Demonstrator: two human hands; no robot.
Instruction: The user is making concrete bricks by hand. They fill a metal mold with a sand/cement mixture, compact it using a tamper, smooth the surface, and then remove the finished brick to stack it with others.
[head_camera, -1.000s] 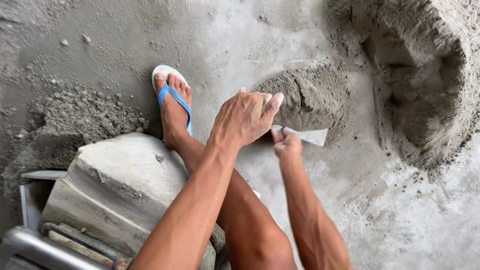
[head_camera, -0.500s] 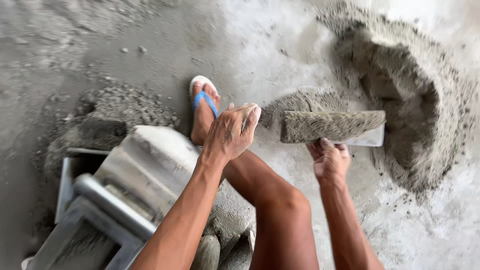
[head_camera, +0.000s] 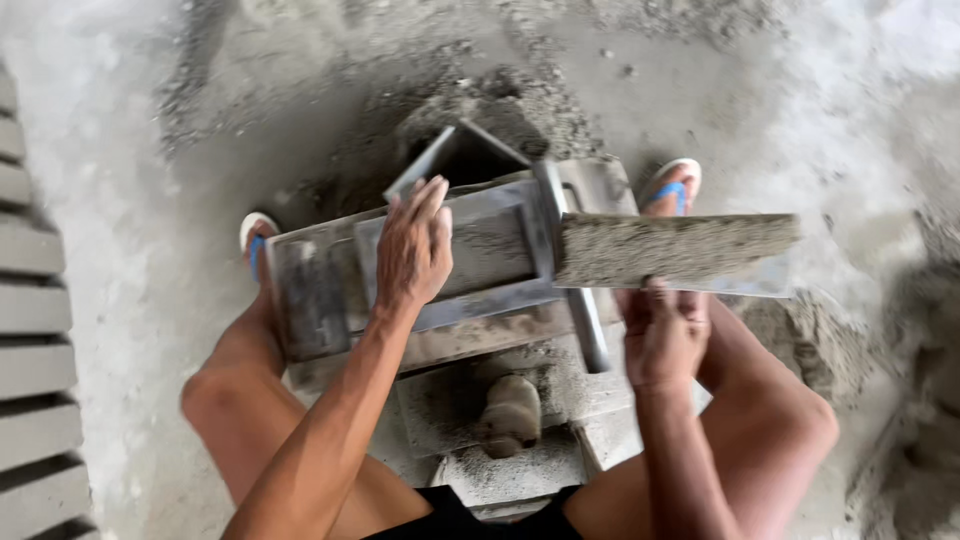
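A: On the concrete floor (head_camera: 150, 150), grey and dusty all over, sits the metal block mould (head_camera: 330, 290), between the person's knees. Left hand (head_camera: 412, 245) lies flat on its top frame, fingers spread, pressing, not wrapped around anything.

B: And the right?

A: Right hand (head_camera: 662, 335) is closed on the handle of a flat scoop (head_camera: 680, 250), loaded with damp sand-cement mix, held level just right of the mould's open cell.

B: Risks?

A: Biggest: the mould could shift if the left hand's pressure slips, since it rests on loose grit. Next: the scoop is heaped to the edge, so any tilt could spill mix onto the floor or the blue sandal (head_camera: 668, 188) just behind it. Smaller: the left fingers are near the opening and could get mix dumped on them.

B: Surroundings?

A: Mix pile (head_camera: 900, 350) at right, loose heap (head_camera: 500, 100) behind the mould, finished grey blocks (head_camera: 35, 330) stacked at the left edge. Second sandal (head_camera: 255, 240) at the mould's left end.
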